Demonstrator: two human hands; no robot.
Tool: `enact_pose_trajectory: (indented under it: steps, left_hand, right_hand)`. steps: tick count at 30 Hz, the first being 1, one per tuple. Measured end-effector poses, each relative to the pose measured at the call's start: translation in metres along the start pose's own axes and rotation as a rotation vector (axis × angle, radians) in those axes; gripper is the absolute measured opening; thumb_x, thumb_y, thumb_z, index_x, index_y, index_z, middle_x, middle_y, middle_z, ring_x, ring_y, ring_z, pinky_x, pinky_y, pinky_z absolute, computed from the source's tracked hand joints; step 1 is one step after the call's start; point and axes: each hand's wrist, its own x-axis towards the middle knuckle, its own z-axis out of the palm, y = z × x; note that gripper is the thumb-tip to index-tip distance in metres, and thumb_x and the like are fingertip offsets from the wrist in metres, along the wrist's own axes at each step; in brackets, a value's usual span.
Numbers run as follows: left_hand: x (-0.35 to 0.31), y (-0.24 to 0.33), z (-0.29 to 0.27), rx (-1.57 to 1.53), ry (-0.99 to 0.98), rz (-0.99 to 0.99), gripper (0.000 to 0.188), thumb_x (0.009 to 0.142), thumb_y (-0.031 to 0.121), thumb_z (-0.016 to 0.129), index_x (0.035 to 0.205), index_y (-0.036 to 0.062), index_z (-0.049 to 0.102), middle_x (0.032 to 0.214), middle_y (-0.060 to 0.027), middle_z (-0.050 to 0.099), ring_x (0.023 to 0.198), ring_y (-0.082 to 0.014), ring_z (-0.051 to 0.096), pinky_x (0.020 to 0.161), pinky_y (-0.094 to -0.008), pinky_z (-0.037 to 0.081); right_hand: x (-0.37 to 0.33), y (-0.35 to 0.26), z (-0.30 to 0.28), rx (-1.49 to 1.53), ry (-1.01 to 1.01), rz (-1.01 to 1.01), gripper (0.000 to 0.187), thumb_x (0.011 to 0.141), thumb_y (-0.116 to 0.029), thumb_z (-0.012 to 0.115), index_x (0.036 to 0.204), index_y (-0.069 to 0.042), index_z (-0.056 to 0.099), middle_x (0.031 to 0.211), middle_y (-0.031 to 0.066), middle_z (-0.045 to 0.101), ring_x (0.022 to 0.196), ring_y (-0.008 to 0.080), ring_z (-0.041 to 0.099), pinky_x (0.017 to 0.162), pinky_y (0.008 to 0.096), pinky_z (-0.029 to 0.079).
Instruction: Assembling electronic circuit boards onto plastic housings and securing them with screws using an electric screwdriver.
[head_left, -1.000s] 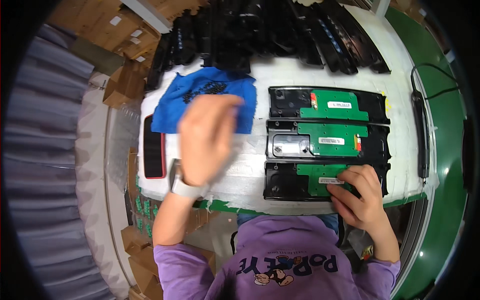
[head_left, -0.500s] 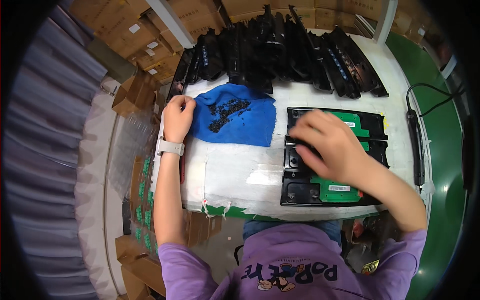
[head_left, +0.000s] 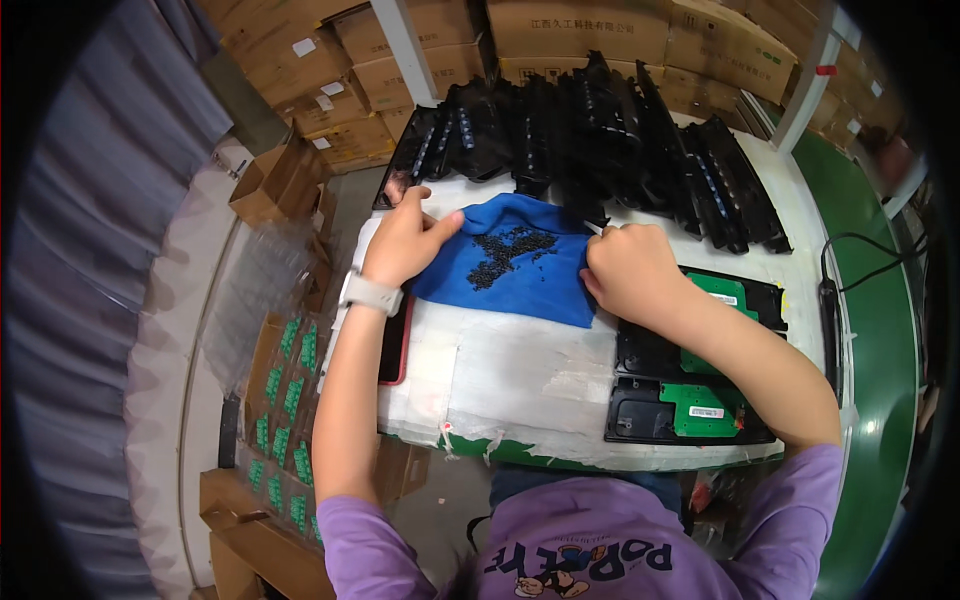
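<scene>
A blue cloth (head_left: 545, 295) lies on the table with a heap of small black pieces (head_left: 510, 255), probably screws, on it. At the cloth's left edge is my left hand (head_left: 400, 245), its thumb touching the cloth and set apart from the fingers, which point away from me. My right hand (head_left: 632, 268) is closed on the cloth's right edge, fingertips curled out of sight. Under my right forearm lie black panels (head_left: 640, 410) with green circuit boards (head_left: 700, 408) on them, partly covered by the arm.
Long black plastic housings (head_left: 600, 140) crowd the table's far side. By my left forearm lies a red-edged phone (head_left: 398, 345). A corded black tool (head_left: 830, 325) rests at the right edge. Green boards (head_left: 285, 400) on a sheet and cardboard boxes (head_left: 280, 180) stand left of the table.
My right hand has moved from above the panels to the cloth's right edge and closed on it. My left thumb and fingers have spread. The whole view has shifted.
</scene>
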Motion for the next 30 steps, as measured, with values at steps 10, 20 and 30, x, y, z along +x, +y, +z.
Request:
enact_pose_trajectory:
  steps: [10,20,30]
  left_hand:
    - [0.009,-0.030,0.009,-0.344,-0.228,-0.020,0.021,0.068,0.001,0.070,0.085,-0.0040,0.060,0.070,-0.0043,0.059,0.064,-0.0118,0.053,0.064,-0.0240,0.046]
    - [-0.001,-0.013,-0.001,-0.376,0.004,0.179,0.022,0.070,-0.004,0.065,0.091,0.0011,0.062,0.077,-0.0031,0.060,0.073,-0.0113,0.054,0.066,-0.0246,0.045]
    - [0.000,-0.004,0.004,-0.135,0.312,0.280,0.024,0.066,-0.007,0.062,0.089,-0.0002,0.059,0.085,-0.0136,0.058,0.079,-0.0285,0.057,0.071,-0.0342,0.046]
  right_hand:
    - [0.093,-0.038,0.002,-0.014,0.473,-0.371,0.009,0.059,-0.009,0.060,0.067,-0.004,0.059,0.072,0.0078,0.059,0.079,0.0222,0.055,0.066,0.0319,0.043]
    - [0.127,-0.030,0.005,0.171,0.201,-0.244,0.017,0.063,-0.008,0.066,0.080,-0.005,0.062,0.075,0.0102,0.061,0.081,0.0246,0.058,0.073,0.0359,0.044]
    - [0.109,-0.014,0.004,0.374,0.457,-0.218,0.016,0.067,-0.003,0.060,0.083,-0.004,0.059,0.081,0.0085,0.061,0.084,0.0256,0.058,0.070,0.0361,0.046]
